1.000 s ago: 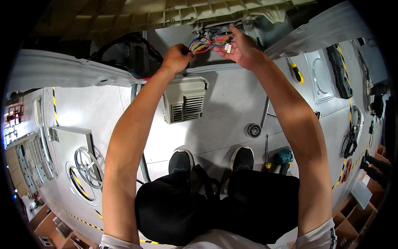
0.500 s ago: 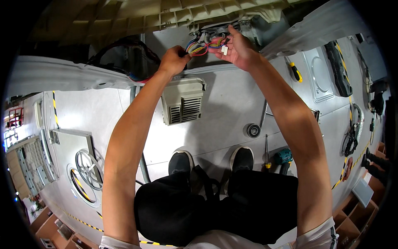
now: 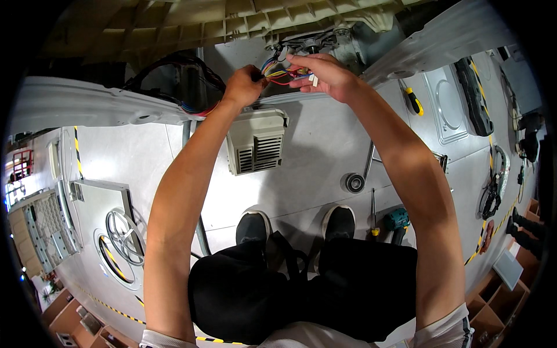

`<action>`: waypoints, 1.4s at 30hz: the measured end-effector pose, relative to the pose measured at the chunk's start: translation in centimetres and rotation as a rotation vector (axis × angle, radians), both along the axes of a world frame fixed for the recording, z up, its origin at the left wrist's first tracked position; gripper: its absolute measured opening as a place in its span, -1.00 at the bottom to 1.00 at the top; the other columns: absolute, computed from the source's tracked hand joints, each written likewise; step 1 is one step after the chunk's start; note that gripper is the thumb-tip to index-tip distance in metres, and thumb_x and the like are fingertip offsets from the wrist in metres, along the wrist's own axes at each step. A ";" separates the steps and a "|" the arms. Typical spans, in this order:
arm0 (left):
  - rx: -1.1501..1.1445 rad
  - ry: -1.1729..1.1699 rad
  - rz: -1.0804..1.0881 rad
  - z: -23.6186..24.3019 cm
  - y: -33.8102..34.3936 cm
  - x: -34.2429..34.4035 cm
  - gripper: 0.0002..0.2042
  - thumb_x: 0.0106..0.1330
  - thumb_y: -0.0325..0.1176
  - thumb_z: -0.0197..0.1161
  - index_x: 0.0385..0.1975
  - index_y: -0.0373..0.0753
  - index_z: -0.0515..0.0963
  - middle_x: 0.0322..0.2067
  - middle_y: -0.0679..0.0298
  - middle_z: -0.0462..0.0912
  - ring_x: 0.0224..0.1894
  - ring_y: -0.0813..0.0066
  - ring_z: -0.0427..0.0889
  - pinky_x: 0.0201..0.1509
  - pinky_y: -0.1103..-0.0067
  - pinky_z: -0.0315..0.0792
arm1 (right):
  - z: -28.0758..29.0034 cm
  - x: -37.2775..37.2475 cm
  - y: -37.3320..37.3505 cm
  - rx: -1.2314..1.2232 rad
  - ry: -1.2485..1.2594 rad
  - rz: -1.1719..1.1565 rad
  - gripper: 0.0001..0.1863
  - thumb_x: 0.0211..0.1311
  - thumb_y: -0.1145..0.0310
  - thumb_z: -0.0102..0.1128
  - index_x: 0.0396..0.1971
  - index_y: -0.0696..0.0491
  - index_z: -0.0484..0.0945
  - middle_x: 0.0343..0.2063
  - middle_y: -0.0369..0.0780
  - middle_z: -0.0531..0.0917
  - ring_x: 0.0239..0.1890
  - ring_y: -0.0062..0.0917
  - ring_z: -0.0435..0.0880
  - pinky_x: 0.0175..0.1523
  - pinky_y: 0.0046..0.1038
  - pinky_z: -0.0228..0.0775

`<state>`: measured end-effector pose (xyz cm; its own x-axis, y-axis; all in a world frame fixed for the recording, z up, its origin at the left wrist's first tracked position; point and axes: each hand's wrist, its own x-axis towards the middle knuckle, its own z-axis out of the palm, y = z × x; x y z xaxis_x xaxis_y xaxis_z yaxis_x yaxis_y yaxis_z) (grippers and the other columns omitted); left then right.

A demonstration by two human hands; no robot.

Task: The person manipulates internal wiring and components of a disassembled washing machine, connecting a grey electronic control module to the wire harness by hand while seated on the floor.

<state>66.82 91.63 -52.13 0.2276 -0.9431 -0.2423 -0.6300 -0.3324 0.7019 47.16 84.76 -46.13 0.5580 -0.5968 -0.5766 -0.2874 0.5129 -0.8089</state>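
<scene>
Beneath the ribbed cream plastic tub [image 3: 232, 26], a bundle of thin coloured wires [image 3: 279, 74] runs between my hands. My left hand [image 3: 245, 87] is closed on the bundle's left part, thumb and forefinger pinching it. My right hand [image 3: 331, 78] curls around the wires' right part, its thumb above and its fingers below. A white plug connector [image 3: 314, 80] hangs at the fingers of that hand. Right behind the hands sits a dark metal bracket [image 3: 313, 43]. A thicker dark cable harness [image 3: 174, 64] loops to the left of my left hand.
Bent grey metal panels [image 3: 87, 104] flank the opening. On the floor are a vented cream plastic box [image 3: 257, 142], a bearing ring [image 3: 354, 182], a screwdriver [image 3: 375, 223], a teal power drill [image 3: 397, 223] and a yellow-black tool [image 3: 414, 101]. A person's legs [image 3: 528, 229] show far right.
My right hand has turned and its thumb has come down and left over the wires. The white connector has tilted with it. My left hand keeps its place on the bundle.
</scene>
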 end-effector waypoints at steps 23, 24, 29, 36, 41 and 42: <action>-0.115 -0.112 -0.023 -0.4 0.4 -0.3 -0.67 0.13 -0.21 0.28 -0.29 -0.38 0.54 -0.37 0.00 0.64 -0.27 0.13 0.63 -0.17 0.41 0.45 | -0.6 0.1 0.0 -0.121 0.085 0.049 -0.64 0.13 0.17 0.26 -0.16 0.07 0.51 -0.23 -0.33 0.57 -0.21 -0.62 0.60 -0.10 -0.55 0.43; -0.109 -0.114 -0.018 -0.4 0.4 -0.4 -0.67 0.12 -0.20 0.28 -0.28 -0.38 0.54 -0.37 0.00 0.64 -0.26 0.11 0.63 -0.17 0.40 0.45 | -0.6 0.0 -0.1 -0.135 0.077 0.071 -0.66 0.13 0.21 0.23 -0.16 0.08 0.50 -0.24 -0.33 0.57 -0.21 -0.62 0.60 -0.11 -0.56 0.42; -0.121 -0.127 -0.003 -0.2 0.5 -0.5 -0.68 0.12 -0.20 0.28 -0.28 -0.36 0.54 -0.32 -0.03 0.64 -0.22 0.07 0.62 -0.13 0.39 0.46 | -1.2 0.2 -0.2 -0.182 0.073 0.113 -0.71 0.11 0.44 0.11 -0.14 0.14 0.50 -0.27 -0.27 0.60 -0.23 -0.63 0.60 -0.17 -0.62 0.41; -0.092 -0.114 -0.020 1.1 1.2 -1.6 -0.73 0.12 -0.31 0.24 -0.25 -0.36 0.52 -0.25 -0.10 0.59 -0.12 -0.05 0.55 0.00 0.29 0.40 | -2.9 -0.2 -1.1 -0.280 0.090 0.174 -0.68 0.09 0.52 0.08 -0.11 0.19 0.49 -0.23 -0.20 0.60 -0.19 -0.57 0.64 -0.20 -0.63 0.42; -0.124 -0.102 -0.059 1.2 1.7 -1.1 -0.66 0.16 -0.23 0.21 -0.19 -0.38 0.50 -0.26 -0.10 0.60 -0.13 -0.06 0.56 -0.02 0.30 0.41 | -3.0 0.0 -0.8 -0.271 0.113 0.170 -0.69 0.06 0.54 0.10 -0.12 0.18 0.51 -0.31 -0.19 0.62 -0.23 -0.56 0.64 -0.28 -0.65 0.36; -0.121 -0.125 -0.058 1.1 1.7 -1.2 -0.67 0.16 -0.24 0.20 -0.19 -0.37 0.50 -0.25 -0.10 0.60 -0.12 -0.06 0.55 -0.01 0.30 0.41 | -3.2 -0.1 -0.9 -0.256 0.100 0.160 -0.69 0.06 0.54 0.11 -0.12 0.18 0.51 -0.32 -0.20 0.62 -0.26 -0.57 0.63 -0.28 -0.65 0.36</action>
